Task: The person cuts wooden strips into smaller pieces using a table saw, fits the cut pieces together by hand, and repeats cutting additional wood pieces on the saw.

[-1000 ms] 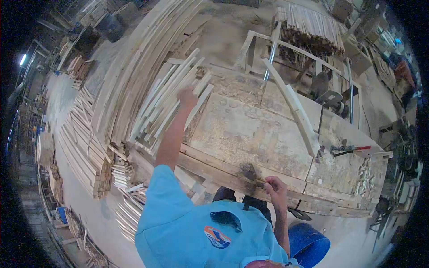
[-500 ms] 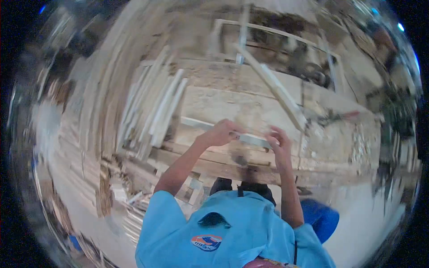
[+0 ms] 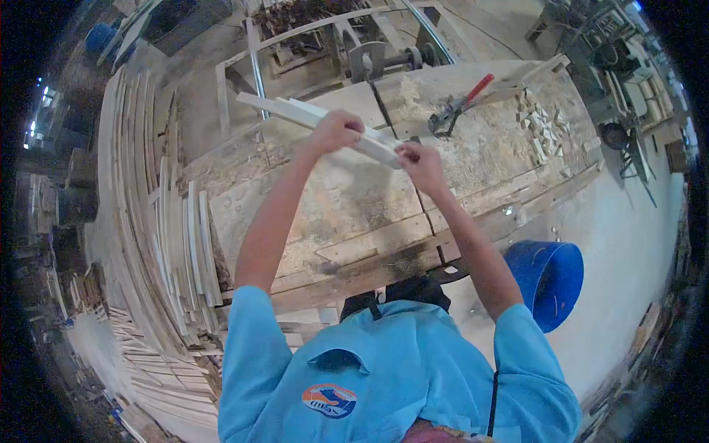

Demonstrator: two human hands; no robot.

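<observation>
My left hand (image 3: 338, 131) is closed around pale wooden strips (image 3: 306, 113) above the workbench (image 3: 317, 221). Two strips seem to lie side by side, running from the bench's far left toward its middle. At their near right end, my right hand (image 3: 422, 168) pinches the wood with curled fingers. Part of the strips is hidden behind my fingers. To the right of the hands, a tool with a red handle (image 3: 480, 87) and a dark metal head rests on the dusty bench top.
Long wooden slats (image 3: 133, 199) are piled to the left of the bench. Small wood offcuts (image 3: 543, 129) lie at its right end. A blue tub (image 3: 565, 284) stands on the floor at right. Behind the bench is a wooden frame (image 3: 221, 92) with metal rails.
Both hands have moved forward, away from my body, with the strip, which now slants beside another strip. The view has turned and sharpened.
</observation>
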